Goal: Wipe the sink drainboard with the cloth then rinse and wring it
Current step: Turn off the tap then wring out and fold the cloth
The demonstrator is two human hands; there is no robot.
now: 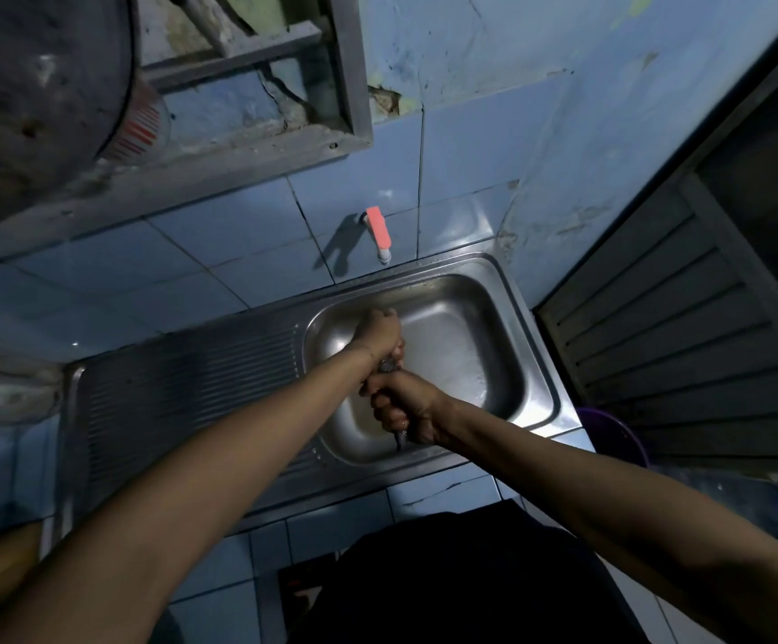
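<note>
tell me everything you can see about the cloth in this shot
Little of the cloth shows: it is a dark grey, wet-looking fabric twisted into a tight rope and held over the steel sink basin. The left hand grips its far end and the right hand grips its near end, fingers curled round it. A short stretch shows between the two hands, and a thin tail pokes out below the right hand. It touches nothing else that can be seen.

support: we see a blue tiled counter (pixel 442 492) | set in it: steel sink (pixel 535 360) | ribbed drainboard (pixel 182 388) on its left
</note>
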